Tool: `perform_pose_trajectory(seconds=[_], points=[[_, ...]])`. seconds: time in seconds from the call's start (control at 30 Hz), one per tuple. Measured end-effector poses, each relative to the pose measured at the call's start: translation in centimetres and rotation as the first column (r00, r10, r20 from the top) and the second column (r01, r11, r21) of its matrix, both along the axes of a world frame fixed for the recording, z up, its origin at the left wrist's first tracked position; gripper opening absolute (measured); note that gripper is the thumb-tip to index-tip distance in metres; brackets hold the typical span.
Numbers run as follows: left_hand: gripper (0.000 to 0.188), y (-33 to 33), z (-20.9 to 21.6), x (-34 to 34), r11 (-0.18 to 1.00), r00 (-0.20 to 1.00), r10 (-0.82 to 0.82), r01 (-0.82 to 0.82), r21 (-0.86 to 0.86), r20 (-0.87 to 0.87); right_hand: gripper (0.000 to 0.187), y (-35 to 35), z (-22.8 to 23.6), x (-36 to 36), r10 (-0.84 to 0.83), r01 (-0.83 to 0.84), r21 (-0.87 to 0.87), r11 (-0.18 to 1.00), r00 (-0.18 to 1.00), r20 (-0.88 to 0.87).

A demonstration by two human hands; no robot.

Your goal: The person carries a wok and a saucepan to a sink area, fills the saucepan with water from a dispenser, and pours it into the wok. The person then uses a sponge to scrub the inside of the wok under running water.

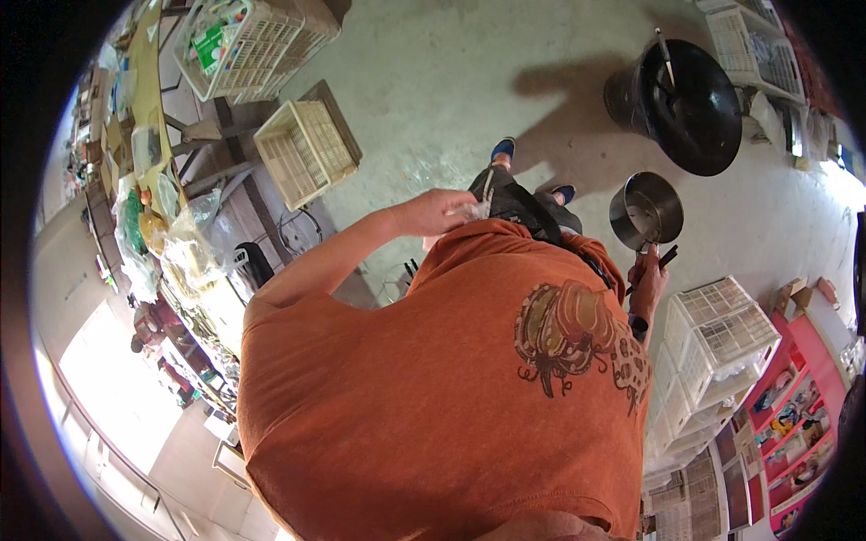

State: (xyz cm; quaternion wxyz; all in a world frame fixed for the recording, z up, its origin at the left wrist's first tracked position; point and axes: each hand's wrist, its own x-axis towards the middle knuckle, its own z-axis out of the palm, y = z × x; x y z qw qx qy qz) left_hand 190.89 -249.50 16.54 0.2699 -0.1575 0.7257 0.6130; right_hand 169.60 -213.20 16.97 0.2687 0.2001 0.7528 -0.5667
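My right hand (648, 278) is closed round the handle of a dark metal saucepan (646, 214), held out to my right with its open top showing. A short black rod-like piece (668, 257) sticks out by that hand; whether it belongs to the pan's handle I cannot tell. At my waist, my left hand (442, 212) has its fingers bent together around a small crumpled whitish thing (475, 211), close to the hem of my orange shirt (433, 397). What that whitish thing is does not show.
Ahead on the right, a wide black wok (699, 108) with a long-handled utensil (666, 59) rests tilted on a dark round base (622, 101). White crates (722, 329) are stacked at my right. A cream crate (302, 153) and a filled basket (257, 50) stand front left, beside a cluttered bench.
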Motion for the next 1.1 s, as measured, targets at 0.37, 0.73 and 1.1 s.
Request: perform_pose_trajectory(seconds=[0.37,0.73,1.1], points=[[0.015,2.7,-3.9,-1.1,0.899,0.991,0.048,-0.098,-0.428,-0.125,0.037,-1.0,-0.4,-1.9,-0.046,0.044,0.035,0.998,0.998,0.047],[0.025,-1.5,-2.0,-1.0,0.879,0.967,0.174,-0.238,0.414,0.186,0.04,-0.7,0.0,-2.2,-0.045,0.047,-0.028,0.999,0.997,0.068],[0.014,1.7,-6.6,-6.2,0.896,0.956,-0.123,-0.008,-0.443,-0.268,0.04,-1.7,0.3,-2.5,-0.058,0.058,0.009,0.998,0.996,0.065]])
